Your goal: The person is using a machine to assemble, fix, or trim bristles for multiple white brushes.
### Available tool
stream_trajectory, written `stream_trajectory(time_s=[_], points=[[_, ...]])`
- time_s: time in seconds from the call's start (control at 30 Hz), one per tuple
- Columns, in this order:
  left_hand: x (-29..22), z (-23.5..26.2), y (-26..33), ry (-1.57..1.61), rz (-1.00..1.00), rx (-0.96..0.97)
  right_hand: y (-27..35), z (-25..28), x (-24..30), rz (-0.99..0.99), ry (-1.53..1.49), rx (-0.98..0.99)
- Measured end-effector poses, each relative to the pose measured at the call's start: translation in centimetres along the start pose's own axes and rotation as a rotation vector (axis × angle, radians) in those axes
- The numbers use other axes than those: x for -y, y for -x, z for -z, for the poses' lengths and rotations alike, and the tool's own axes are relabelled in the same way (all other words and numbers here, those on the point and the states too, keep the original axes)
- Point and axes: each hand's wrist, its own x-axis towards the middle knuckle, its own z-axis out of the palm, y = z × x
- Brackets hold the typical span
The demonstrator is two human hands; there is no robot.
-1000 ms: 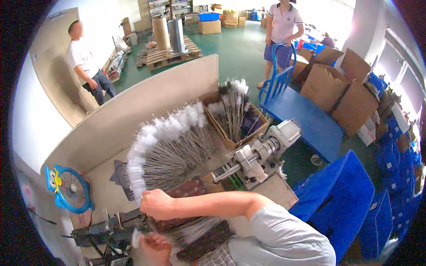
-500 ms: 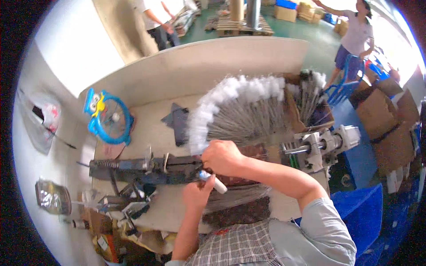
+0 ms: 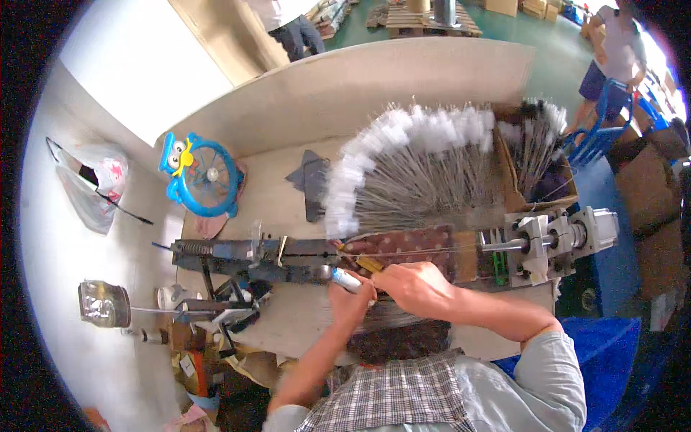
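My left hand (image 3: 350,304) is closed around a slim white tube with a blue part (image 3: 345,279). Close against it, my right hand (image 3: 419,286) has curled fingers at the tube's lower end; whatever they pinch is hidden. Just beyond the hands lies a small yellow piece (image 3: 371,264). A dark metal bench machine (image 3: 302,255) runs left of the hands. Thin wires stretch from it over a dotted brown cloth (image 3: 410,243) toward a motor-driven spindle (image 3: 536,243) on the right.
Many white-tipped, wire-stemmed brushes (image 3: 414,158) fan out behind the hands. A cardboard box (image 3: 509,176) holds more brushes. At the left stand a blue cartoon fan (image 3: 209,176) and a lamp (image 3: 104,304). Beyond the bench, one person (image 3: 612,50) is beside a blue trolley (image 3: 610,122); another stands at the back.
My right hand has come down and right from the machine to the tube in my left hand. The left hand has shifted slightly right and up. The whole view has shifted too.
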Motion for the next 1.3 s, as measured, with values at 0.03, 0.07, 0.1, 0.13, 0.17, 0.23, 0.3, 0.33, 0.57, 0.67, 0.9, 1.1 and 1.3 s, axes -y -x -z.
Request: stream_trajectory(time_s=[0.03, 0.07, 0.1, 0.13, 0.17, 0.23, 0.3, 0.33, 0.57, 0.67, 0.9, 1.1, 1.3], points=[[-0.2, 0.9, 0.0, -0.225, 0.01, 0.019, -0.3, -1.2, -1.0, 0.016, -0.021, 0.009], [-0.6, 1.6, -0.3, -0.534, -0.103, 0.092, -0.9, -2.8, -2.4, -0.048, 0.046, -0.074], [-1.2, 1.6, -0.5, -0.619, -0.021, 0.075, -1.9, -4.2, -3.4, -0.097, 0.11, -0.154], [-0.2, 1.8, -0.6, -0.627, -0.03, 0.069, -1.8, -4.8, -4.1, -0.142, 0.166, -0.141], [1.2, 2.8, -1.0, -0.63, -0.035, 0.056, -1.9, -4.7, -4.0, -0.102, 0.145, -0.124], [1.4, 5.2, -0.1, -0.707, -0.07, 0.05, -1.5, -3.6, -2.8, -0.111, 0.185, 0.078], [0.9, 8.1, 0.6, 0.167, 0.104, -0.244, -1.3, -2.7, -3.0, -0.09, 0.167, 0.068], [3.5, 11.9, 0.4, 0.254, 0.205, -0.297, -1.4, -2.5, -2.8, -0.087, 0.155, 0.052], [3.4, 19.4, 2.1, 0.763, 0.278, -0.414, -1.1, -2.2, -2.6, -0.069, 0.122, 0.115], [5.1, 20.5, 1.4, 0.704, 0.199, -0.375, -0.6, -1.9, -2.5, -0.113, 0.118, 0.199], [3.5, 18.9, 1.7, 0.945, 0.24, -0.494, -0.7, 0.6, -1.1, -0.103, 0.095, 0.259], [4.0, 18.6, 1.2, 0.799, 0.214, -0.567, -1.0, 2.3, 0.6, -0.087, -0.006, 0.243], [3.2, 14.5, 2.2, 0.652, 0.063, -0.527, -1.8, 5.8, 0.5, -0.021, 0.121, -0.02]])
